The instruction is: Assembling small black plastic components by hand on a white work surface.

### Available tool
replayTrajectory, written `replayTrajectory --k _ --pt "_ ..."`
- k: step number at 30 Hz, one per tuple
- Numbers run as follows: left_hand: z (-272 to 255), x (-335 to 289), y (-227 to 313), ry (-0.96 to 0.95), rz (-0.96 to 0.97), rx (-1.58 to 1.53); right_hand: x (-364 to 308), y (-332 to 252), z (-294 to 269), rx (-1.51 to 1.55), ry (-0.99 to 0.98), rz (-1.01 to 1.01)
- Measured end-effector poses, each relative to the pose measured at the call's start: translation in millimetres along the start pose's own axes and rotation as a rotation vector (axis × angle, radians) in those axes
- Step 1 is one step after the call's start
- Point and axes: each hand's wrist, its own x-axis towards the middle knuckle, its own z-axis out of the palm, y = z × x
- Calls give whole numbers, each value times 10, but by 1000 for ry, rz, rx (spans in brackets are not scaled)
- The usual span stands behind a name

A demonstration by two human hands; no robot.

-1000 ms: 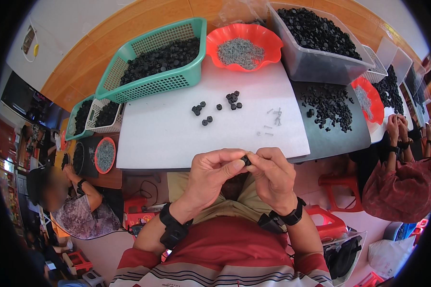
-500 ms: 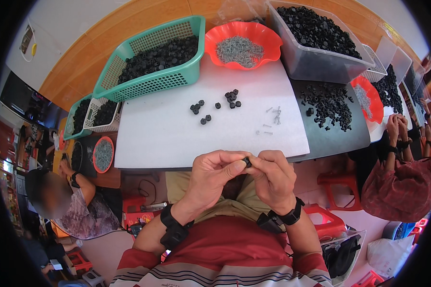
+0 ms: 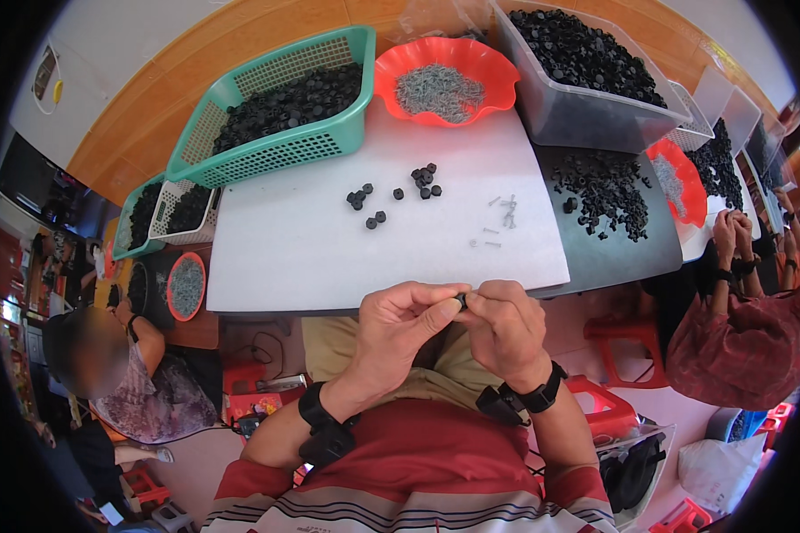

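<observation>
Left hand [image 3: 398,329] and right hand [image 3: 509,329] meet, fingers curled in, thumbs and fingertips pinching one small black part [image 3: 461,301] between them by the near edge of a white mat [image 3: 302,258]. Beyond, on the mat: black pieces [image 3: 425,192] in loose clusters, a few silver screws [image 3: 509,216] to their right. Farther back, left to right: green basket [image 3: 276,149], red scalloped bowl [image 3: 504,82], clear bin [image 3: 587,115].

Soft, fairly bright light is spreading evenly across the white-covered worktop [image 3: 284,266], where pale screws [image 3: 508,213] are nearly washing out. The small black part [image 3: 462,301] is losing its detail to darkness. Fisheye distortion is bowing the wooden wall panel [image 3: 276,27]; black vignetting is swallowing the corners. At left, a co-worker's head [image 3: 96,351] is blurring, and the background is dimming.
</observation>
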Motion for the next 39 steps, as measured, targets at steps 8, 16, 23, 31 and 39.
replayTrajectory --k 8,16,23,31,39 --pt "-108 -106 -56 62 -14 -4 53 -60 -193 49 -192 125" --pt "-163 -142 -82 93 36 89 250 265 -312 -271 -235 250" --pt "-165 -168 -27 43 39 87 365 349 -251 -406 -380 278" --pt "-202 -122 -22 2 -91 -53 443 328 -234 -452 -526 349" --pt "-226 -103 -28 -20 -178 -148 494 349 -258 -506 -652 254"
